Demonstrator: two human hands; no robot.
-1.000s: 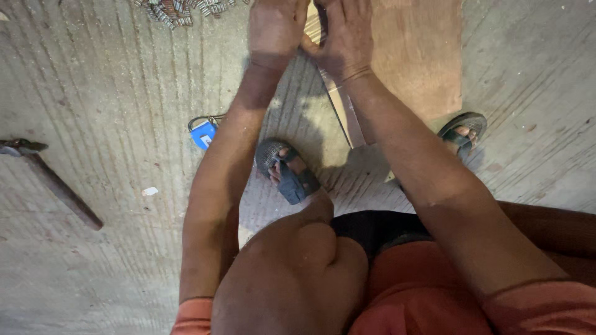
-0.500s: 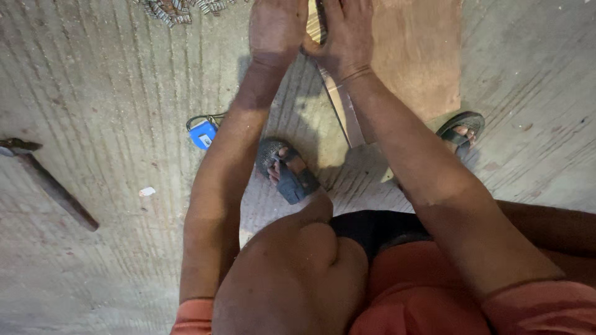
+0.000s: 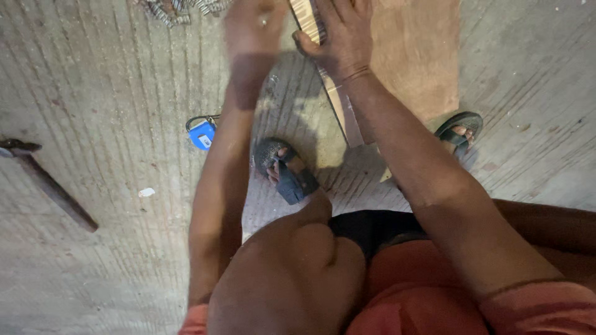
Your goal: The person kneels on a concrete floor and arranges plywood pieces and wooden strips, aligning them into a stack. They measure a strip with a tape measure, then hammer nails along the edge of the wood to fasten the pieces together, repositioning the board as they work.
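Pressing down, your right hand is pinning the narrow pale wooden strip, its length running toward you; your blurred left hand, grip unreadable, is hovering just beside it.

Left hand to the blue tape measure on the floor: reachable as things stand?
Probably yes. The blue tape measure lies on bare concrete just outside the left forearm, with nothing over it. The left hand is raised and blurred near the wooden strip, and would only need to draw back toward the body.
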